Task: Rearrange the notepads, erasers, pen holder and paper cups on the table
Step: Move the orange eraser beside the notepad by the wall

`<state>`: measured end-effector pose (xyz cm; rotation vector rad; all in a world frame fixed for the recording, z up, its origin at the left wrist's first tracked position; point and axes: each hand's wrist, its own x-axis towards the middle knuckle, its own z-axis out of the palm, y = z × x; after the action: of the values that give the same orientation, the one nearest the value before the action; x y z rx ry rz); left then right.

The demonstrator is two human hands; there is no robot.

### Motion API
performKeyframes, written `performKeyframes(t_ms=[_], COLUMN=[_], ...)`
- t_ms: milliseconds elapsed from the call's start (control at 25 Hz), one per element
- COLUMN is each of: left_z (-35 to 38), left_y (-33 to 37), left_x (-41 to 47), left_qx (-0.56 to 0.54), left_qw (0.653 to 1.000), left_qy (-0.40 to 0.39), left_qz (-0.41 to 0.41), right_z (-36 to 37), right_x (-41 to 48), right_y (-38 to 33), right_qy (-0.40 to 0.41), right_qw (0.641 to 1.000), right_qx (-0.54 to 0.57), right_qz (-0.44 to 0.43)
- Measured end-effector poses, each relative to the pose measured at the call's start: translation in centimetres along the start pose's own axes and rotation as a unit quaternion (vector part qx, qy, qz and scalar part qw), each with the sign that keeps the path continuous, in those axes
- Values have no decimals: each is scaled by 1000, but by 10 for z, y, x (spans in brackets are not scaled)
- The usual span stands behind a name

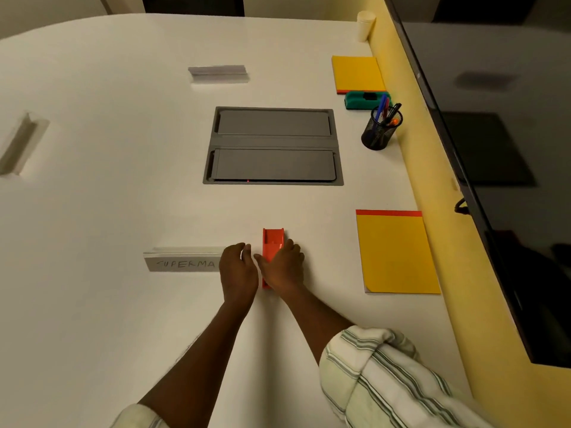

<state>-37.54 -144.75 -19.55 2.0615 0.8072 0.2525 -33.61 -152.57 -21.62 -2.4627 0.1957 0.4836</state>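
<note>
Firmness would serve here: the right grip (282, 264) clasps the red eraser (273, 237), lying on the bench (108, 196) at 6 o'clock from the grey hatch (273, 145), the left grip (239, 267) loose and empty at its 9 o'clock, so a level lift seems wisest.

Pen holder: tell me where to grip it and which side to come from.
Probably wrap fingers round the mesh wall of the pen holder, below the rim, coming from its left, open-table side. Pens stick out of the top, the green eraser sits behind, and the yellow wall is close on the right.
</note>
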Motion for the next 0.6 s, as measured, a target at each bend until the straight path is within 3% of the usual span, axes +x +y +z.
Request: performKeyframes(t_ms=[280, 600], left_z=[10, 43], left_y=[20, 62], left_x=[22, 62], left_qx=[-2, 67], left_qw=[999, 978], left_qy=[-18, -111], left_qz=[47, 161], right_z=[-14, -104], right_x=[26, 109], right_y=[-8, -2], right_qy=[22, 113], right_qw=[999, 990], right_qx=[-20, -83], right_qz=[12, 30])
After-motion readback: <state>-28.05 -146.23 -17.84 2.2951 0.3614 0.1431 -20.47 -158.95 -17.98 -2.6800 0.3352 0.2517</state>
